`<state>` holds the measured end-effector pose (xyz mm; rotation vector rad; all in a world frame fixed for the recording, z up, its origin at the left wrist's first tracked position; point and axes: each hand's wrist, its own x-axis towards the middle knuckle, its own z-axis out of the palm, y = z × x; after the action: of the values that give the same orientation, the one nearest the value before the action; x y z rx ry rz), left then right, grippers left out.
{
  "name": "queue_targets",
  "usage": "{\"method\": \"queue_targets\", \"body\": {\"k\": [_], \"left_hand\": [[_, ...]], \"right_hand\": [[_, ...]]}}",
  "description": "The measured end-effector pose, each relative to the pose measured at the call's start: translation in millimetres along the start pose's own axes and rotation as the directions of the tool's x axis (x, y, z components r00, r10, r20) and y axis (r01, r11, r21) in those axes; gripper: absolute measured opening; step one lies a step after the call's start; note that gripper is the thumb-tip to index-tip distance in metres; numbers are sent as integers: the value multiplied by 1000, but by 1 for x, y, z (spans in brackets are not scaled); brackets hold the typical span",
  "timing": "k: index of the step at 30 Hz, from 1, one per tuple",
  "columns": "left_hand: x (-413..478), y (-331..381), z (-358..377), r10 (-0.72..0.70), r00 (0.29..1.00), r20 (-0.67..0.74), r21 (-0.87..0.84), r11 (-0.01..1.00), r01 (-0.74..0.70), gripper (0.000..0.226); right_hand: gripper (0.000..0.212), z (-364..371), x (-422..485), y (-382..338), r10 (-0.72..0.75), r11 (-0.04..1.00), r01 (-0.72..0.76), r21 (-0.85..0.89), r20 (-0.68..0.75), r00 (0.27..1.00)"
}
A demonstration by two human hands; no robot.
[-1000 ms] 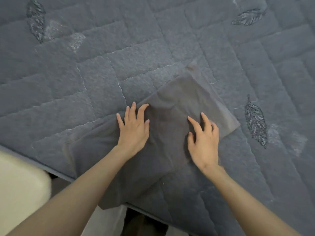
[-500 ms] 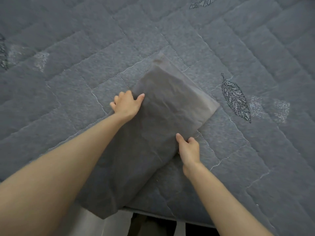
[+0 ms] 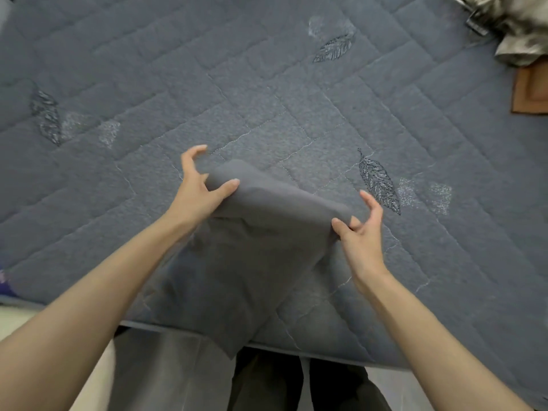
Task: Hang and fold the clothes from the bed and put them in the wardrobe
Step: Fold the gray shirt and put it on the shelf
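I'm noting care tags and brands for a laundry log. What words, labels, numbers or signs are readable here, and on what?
None can be read.
Grey garment, held by the left hand and the right hand: no tag or print shows.
Quilted bedcover: only stitched leaf motifs, no lettering.
Beige cloth at the top right: no label shows.

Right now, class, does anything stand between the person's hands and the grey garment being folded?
Nothing visible does: the left hand and the right hand each grip the raised far edge of the grey garment over the quilt.
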<state>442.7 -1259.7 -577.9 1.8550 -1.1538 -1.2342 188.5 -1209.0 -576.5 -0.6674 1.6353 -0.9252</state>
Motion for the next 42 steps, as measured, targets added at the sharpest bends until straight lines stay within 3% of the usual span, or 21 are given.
{"method": "queue_targets", "body": {"k": [3,5,7,10,13,16,18,21,24,27,30,36,38,40,42], "left_hand": [[-18,18,-15,138,979,148,257,951,-173,67],[-30,32,-21,168,966,197,344,911,-228,64],[-42,44,-24,200,958,207,425,863,-272,65],[-55,64,-22,309,925,221,533,756,-380,59],[-68,88,-10,397,907,143,533,741,-409,43],[-75,119,13,477,878,46,474,763,-439,34],[-77,143,30,511,859,-29,394,795,-460,32],[-79,176,58,565,821,-77,322,794,-516,31],[-82,197,87,625,776,-85,277,763,-585,29],[-89,192,114,648,761,-25,314,727,-610,30],[-96,158,137,599,797,79,458,688,-562,32],[-127,58,175,290,887,360,659,594,-462,26],[-135,32,178,197,848,491,639,580,-505,29],[-136,13,179,138,763,631,583,565,-584,28],[-134,5,180,88,760,644,551,636,-540,33]], "right_hand": [[74,-17,-9,-19,-8,985,41,-165,197,980],[76,-27,-19,-28,-4,929,89,-359,231,973],[65,-38,-31,-34,-62,829,175,-532,223,973],[45,-52,-42,-47,-251,716,319,-621,197,948],[46,-67,-45,-71,-430,638,435,-635,174,886],[49,-92,-44,-102,-508,697,461,-550,75,858],[39,-112,-42,-124,-530,741,458,-491,-10,848],[26,-141,-43,-152,-607,736,499,-457,-120,785],[33,-166,-49,-167,-662,719,538,-441,-196,724],[42,-188,-55,-156,-645,684,480,-548,-150,749],[43,-206,-58,-112,-593,578,385,-720,-46,804],[32,-224,-65,-3,-227,471,124,-874,16,974],[31,-226,-69,27,-109,461,70,-885,22,994],[27,-228,-71,47,-48,461,30,-887,9,999],[21,-232,-66,57,-73,455,47,-889,16,997]]}}
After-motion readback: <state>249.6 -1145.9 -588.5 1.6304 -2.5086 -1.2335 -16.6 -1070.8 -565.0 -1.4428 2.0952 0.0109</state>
